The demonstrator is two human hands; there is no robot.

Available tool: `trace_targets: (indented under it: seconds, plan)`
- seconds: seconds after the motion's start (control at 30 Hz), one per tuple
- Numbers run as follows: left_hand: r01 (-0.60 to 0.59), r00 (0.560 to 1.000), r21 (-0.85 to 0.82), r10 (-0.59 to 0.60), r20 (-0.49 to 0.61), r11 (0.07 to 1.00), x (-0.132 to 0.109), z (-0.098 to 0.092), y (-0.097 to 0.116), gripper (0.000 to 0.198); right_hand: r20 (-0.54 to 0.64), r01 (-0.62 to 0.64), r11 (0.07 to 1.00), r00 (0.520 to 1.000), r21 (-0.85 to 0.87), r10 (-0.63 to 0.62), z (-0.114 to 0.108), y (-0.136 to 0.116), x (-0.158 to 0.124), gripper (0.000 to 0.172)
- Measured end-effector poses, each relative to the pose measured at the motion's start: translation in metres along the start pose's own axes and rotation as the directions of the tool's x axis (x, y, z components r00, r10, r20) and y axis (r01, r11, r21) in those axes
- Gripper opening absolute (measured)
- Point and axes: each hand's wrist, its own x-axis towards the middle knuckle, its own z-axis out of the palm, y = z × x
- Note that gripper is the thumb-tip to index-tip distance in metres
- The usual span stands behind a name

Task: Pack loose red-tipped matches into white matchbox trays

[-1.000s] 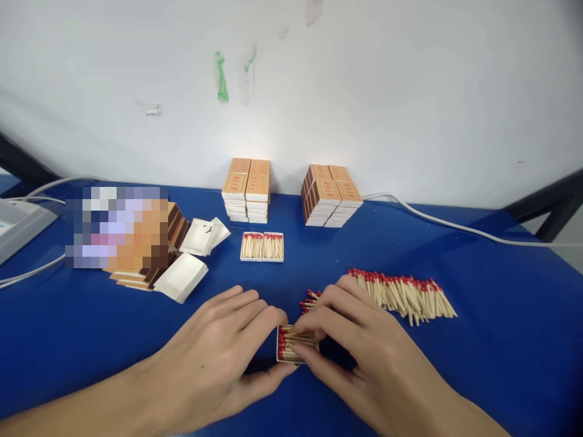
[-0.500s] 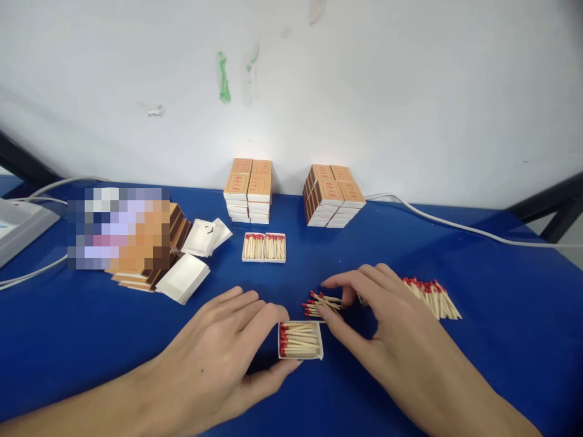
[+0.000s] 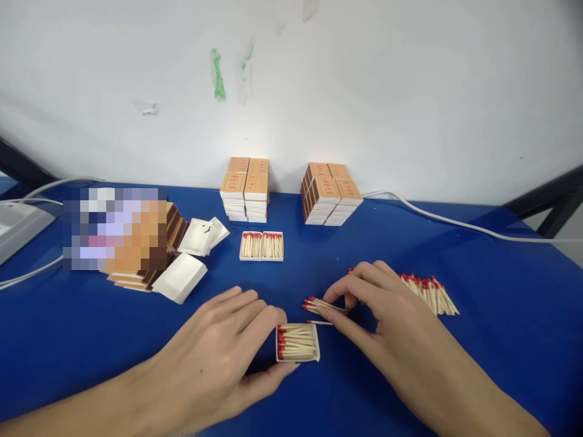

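Open room: the bench [image 3: 91, 346] shows bare blue cloth along its near-left and near-right parts. Its far edge meets the wall [image 3: 410, 91]. The tray [image 3: 298, 343] lies front and centre, packed with matches, red heads to the left. The left hand [image 3: 214, 358] holds it, fingers closed against its left end and thumb along its near edge. The right hand [image 3: 392, 325] sits just right of and beyond the tray, thumb and fingers pinched narrow on a bunch [image 3: 324, 305] of matches, heads to the left. Whether the bunch touches the cloth cannot be told. Count: one loose match [image 3: 319, 322] lies between bunch and tray. One pile [image 3: 430, 292] of matches lies just behind the right hand and is partly hidden by it. Two full trays [image 3: 262, 246] sit side by side beyond the tray, well apart from it. Two stacks [image 3: 246, 189] of boxes stand against the wall, the right one turned at an angle. At least three empty trays [image 3: 182, 277] lie to the left, beside a heap of sleeves [image 3: 175, 226] that is largely blurred out. Surroundings: one cable [image 3: 455, 226] runs along the far right, two more cables [image 3: 27, 276] cross the far left, and a grey device [image 3: 18, 223] sits at the left edge. The pile bounds the right hand on its far side. The cloth between tray and full trays lies open.
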Motion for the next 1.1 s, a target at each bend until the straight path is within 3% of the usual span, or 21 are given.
trace_targets:
  seconds: [0.33,0.43,0.57,0.73,0.93,1.1]
  plan:
    - [0.015,1.0,-0.003,-0.015,-0.002,1.0,-0.002,0.001,0.0,0.015,-0.044,-0.003,1.0,0.999,0.028,0.004,-0.003,-0.004,0.004,0.02]
    - [0.007,1.0,-0.002,-0.007,0.003,1.0,-0.001,0.0,0.001,0.016,-0.035,-0.021,0.991,0.999,0.132,0.026,-0.01,-0.012,0.006,0.017]
    - [-0.003,1.0,-0.004,0.003,0.012,1.0,0.0,-0.002,0.001,0.018,0.075,-0.035,0.943,0.997,0.332,0.011,-0.017,-0.025,0.005,0.014]
    - [0.008,1.0,-0.018,-0.008,0.008,1.0,-0.001,0.0,0.002,0.014,0.126,0.02,0.942,0.99,0.335,-0.066,-0.006,-0.028,0.0,0.013]
    - [0.023,0.999,-0.046,-0.022,0.029,0.999,0.0,0.001,0.001,0.014,0.096,0.112,0.93,0.983,0.349,-0.155,0.006,-0.03,-0.002,0.012]
    - [0.022,0.999,-0.052,-0.021,0.027,0.998,-0.002,0.0,0.002,0.011,0.124,0.106,0.926,0.979,0.363,-0.161,0.007,-0.033,-0.002,0.01]
